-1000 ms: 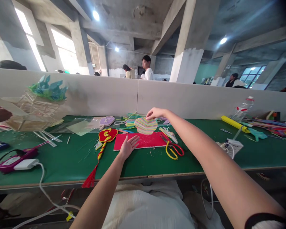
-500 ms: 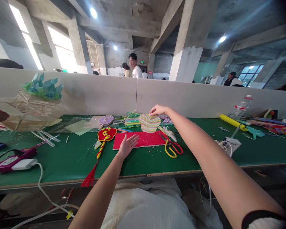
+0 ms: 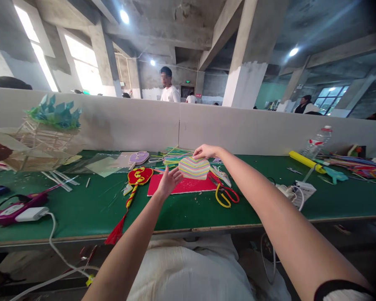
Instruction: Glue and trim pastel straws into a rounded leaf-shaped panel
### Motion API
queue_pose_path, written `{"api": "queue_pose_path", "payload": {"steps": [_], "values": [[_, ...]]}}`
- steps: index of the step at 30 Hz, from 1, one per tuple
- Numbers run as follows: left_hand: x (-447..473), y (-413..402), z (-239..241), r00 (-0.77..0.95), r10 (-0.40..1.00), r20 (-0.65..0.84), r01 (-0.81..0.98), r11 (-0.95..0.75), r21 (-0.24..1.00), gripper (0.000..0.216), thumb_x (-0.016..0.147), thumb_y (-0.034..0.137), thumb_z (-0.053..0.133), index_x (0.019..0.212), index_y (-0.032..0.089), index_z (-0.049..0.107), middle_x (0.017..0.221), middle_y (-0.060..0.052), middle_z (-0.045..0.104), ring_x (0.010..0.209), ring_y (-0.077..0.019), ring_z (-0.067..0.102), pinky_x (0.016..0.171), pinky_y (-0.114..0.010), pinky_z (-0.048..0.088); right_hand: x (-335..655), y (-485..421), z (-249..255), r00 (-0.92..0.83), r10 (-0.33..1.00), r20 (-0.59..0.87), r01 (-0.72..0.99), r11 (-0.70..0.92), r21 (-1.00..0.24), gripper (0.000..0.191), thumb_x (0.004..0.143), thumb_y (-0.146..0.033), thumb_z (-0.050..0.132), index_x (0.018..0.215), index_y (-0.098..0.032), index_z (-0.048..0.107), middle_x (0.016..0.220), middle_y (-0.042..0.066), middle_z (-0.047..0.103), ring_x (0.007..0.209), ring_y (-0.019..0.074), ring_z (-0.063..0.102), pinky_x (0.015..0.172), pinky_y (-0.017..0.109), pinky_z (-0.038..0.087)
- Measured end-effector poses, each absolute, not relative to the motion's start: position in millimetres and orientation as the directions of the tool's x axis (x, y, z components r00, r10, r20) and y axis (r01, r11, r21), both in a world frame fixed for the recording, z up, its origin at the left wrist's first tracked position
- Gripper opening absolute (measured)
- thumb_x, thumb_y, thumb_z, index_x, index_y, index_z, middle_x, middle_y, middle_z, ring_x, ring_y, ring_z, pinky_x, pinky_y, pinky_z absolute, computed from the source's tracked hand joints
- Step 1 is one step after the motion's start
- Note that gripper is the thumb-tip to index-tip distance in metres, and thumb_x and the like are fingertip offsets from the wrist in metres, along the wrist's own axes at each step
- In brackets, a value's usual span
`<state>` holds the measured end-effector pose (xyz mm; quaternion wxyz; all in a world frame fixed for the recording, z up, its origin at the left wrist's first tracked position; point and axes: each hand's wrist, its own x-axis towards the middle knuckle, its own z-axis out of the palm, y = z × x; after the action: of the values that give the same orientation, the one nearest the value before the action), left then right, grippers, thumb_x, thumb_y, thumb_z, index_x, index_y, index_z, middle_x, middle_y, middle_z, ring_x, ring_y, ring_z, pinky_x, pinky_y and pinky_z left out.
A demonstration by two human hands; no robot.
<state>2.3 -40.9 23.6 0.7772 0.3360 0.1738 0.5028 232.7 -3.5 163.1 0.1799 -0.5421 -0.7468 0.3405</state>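
Note:
My right hand (image 3: pixel 205 151) pinches the top edge of a flat, striped, multicoloured fan-shaped piece (image 3: pixel 194 167) and holds it just above a red board (image 3: pixel 188 186) on the green table (image 3: pixel 81 209). My left hand (image 3: pixel 169 180) is raised off the board with its fingers spread, reaching toward the striped piece's left edge without touching it. Yellow- and red-handled scissors (image 3: pixel 225 194) lie right of the board. A red and gold ornament with a tassel (image 3: pixel 134 184) lies to the left.
A bundle of coloured straws (image 3: pixel 172 159) and a purple piece (image 3: pixel 139 157) lie behind the board. A stick frame with teal paper (image 3: pixel 47 133) stands at left, a charger and cable (image 3: pixel 31 214) near it. A bottle (image 3: pixel 316 142) and yellow tube (image 3: pixel 303 161) sit right. People stand beyond the grey partition (image 3: pixel 238 129).
My left hand has lifted off the red board and moved up toward the striped piece. My right hand has brought the striped piece slightly lower and nearer.

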Motion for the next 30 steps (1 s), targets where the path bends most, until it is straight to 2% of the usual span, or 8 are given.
{"api": "queue_pose_path", "payload": {"steps": [2,5,10,14,18,23,27,30], "values": [[5.9,-40.3,34.3,0.456,0.889,0.053,-0.641,0.286,0.712,0.053,0.091,0.055,0.037,0.093,0.012,0.067,0.078,-0.009,0.071,0.070,-0.0174,0.067,0.074,-0.029,0.051,235.3,-5.2,162.2,-0.335,0.938,-0.093,0.682,0.173,-0.710,0.038,0.056,-0.042,0.082,0.084,-0.017,0.073,0.080,0.003,0.068,0.067,0.0106,0.053,0.052,0.019,0.036],[9.5,-41.6,42.4,0.475,0.879,0.035,-0.603,0.297,0.741,0.045,0.089,0.051,0.046,0.082,0.012,0.067,0.069,-0.007,0.069,0.062,-0.0157,0.066,0.063,-0.025,0.050,237.8,-5.3,160.7,-0.321,0.945,-0.067,0.666,0.175,-0.725,0.039,0.057,-0.042,0.081,0.085,-0.016,0.073,0.080,0.003,0.068,0.068,0.0110,0.053,0.053,0.019,0.037],[16.9,-43.4,39.6,0.471,0.881,0.048,-0.560,0.256,0.788,0.009,0.081,0.020,0.066,0.082,0.011,0.066,0.072,-0.005,0.070,0.063,-0.0145,0.066,0.063,-0.024,0.048,233.7,-2.8,152.2,-0.315,0.949,-0.005,0.616,0.201,-0.762,0.036,0.060,-0.040,0.079,0.084,-0.015,0.071,0.082,0.004,0.069,0.070,0.0120,0.056,0.057,0.021,0.041],[21.0,-41.2,35.1,0.448,0.892,0.062,-0.550,0.221,0.805,0.007,0.074,0.011,0.071,0.073,0.011,0.064,0.066,-0.003,0.068,0.059,-0.0135,0.064,0.060,-0.023,0.047,227.2,-3.2,143.8,-0.312,0.949,0.035,0.566,0.216,-0.796,0.034,0.066,-0.038,0.077,0.089,-0.014,0.070,0.090,0.006,0.070,0.077,0.0129,0.060,0.063,0.021,0.045],[20.2,-37.9,32.6,0.423,0.902,0.088,-0.568,0.188,0.801,0.009,0.075,0.013,0.071,0.073,0.012,0.063,0.069,-0.002,0.068,0.062,-0.0135,0.065,0.061,-0.022,0.047,226.3,-5.7,137.7,-0.315,0.948,0.037,0.520,0.205,-0.829,0.040,0.076,-0.043,0.068,0.103,-0.014,0.067,0.096,0.009,0.071,0.076,0.0138,0.062,0.064,0.023,0.048],[16.5,-33.3,33.0,0.425,0.899,0.105,-0.577,0.180,0.796,0.008,0.082,0.022,0.065,0.086,0.015,0.066,0.079,-0.003,0.071,0.071,-0.0144,0.066,0.066,-0.022,0.049,228.2,-7.0,128.3,-0.362,0.932,0.014,0.501,0.207,-0.840,0.047,0.068,-0.039,0.077,0.105,-0.013,0.067,0.097,0.009,0.072,0.077,0.0154,0.064,0.062,0.023,0.050],[6.7,-27.5,42.1,0.496,0.866,0.072,-0.531,0.237,0.813,0.045,0.089,0.052,0.044,0.097,0.015,0.068,0.082,-0.009,0.072,0.076,-0.0210,0.067,0.067,-0.029,0.052,226.6,-8.0,123.6,-0.375,0.926,0.035,0.519,0.241,-0.820,0.046,0.065,-0.037,0.079,0.102,-0.013,0.068,0.093,0.007,0.072,0.074,0.0136,0.062,0.060,0.021,0.048],[-4.7,-19.9,52.4,0.546,0.837,0.029,-0.464,0.273,0.842,0.062,0.087,0.063,0.036,0.100,0.012,0.068,0.085,-0.014,0.072,0.078,-0.0257,0.068,0.065,-0.032,0.053,224.5,-11.3,123.6,-0.400,0.916,0.038,0.539,0.268,-0.798,0.042,0.062,-0.039,0.080,0.094,-0.014,0.071,0.085,0.004,0.071,0.072,0.0132,0.061,0.060,0.021,0.047]]}}
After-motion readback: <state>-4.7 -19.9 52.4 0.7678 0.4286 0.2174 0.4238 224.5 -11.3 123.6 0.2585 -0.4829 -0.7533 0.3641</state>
